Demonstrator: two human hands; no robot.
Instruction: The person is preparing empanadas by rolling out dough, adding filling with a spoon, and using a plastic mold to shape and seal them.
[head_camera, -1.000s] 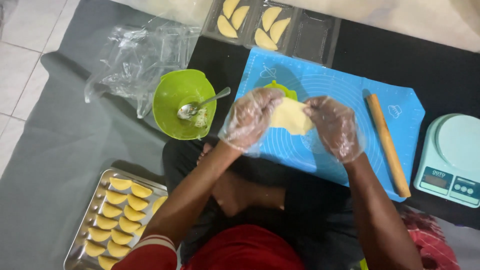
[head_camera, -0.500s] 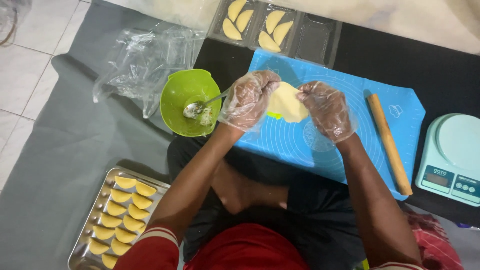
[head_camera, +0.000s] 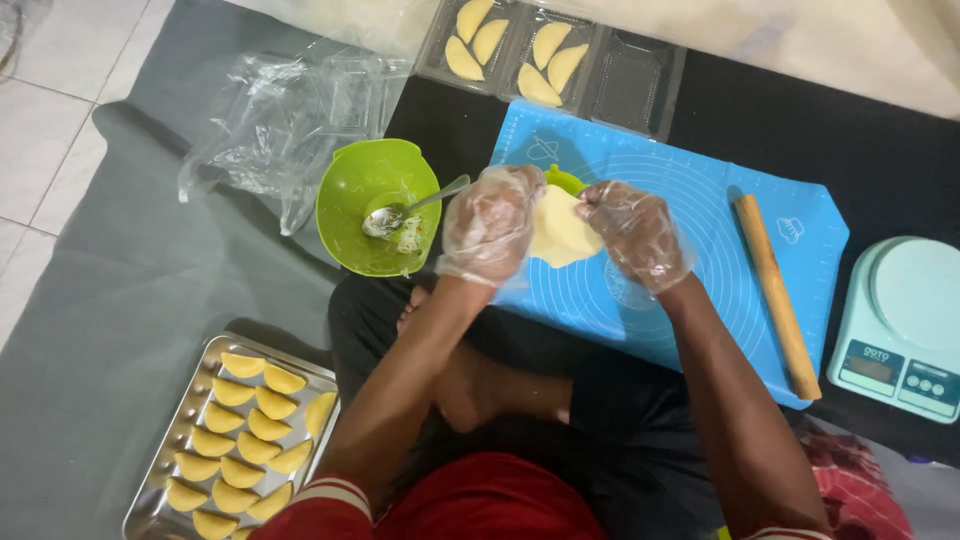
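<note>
Both my hands wear clear plastic gloves. My left hand (head_camera: 490, 225) and my right hand (head_camera: 635, 232) hold a flat round of pale yellow dough (head_camera: 560, 232) between them, over a green press mould (head_camera: 565, 180) that peeks out behind it. They hover above a blue silicone mat (head_camera: 700, 210). A green bowl (head_camera: 350, 190) with a metal spoon (head_camera: 400, 212) and a little filling sits just left of my left hand.
A wooden rolling pin (head_camera: 775, 295) lies on the mat's right side, a pale kitchen scale (head_camera: 905, 325) beyond it. A metal tray (head_camera: 175, 460) of folded pastries sits at lower left. Clear plastic boxes (head_camera: 630, 85) with pastries and crumpled plastic bags (head_camera: 270, 120) lie at the top.
My hands with the dough have shifted slightly up the mat and to the left, nearer the green bowl, and now sit closer together around the round.
</note>
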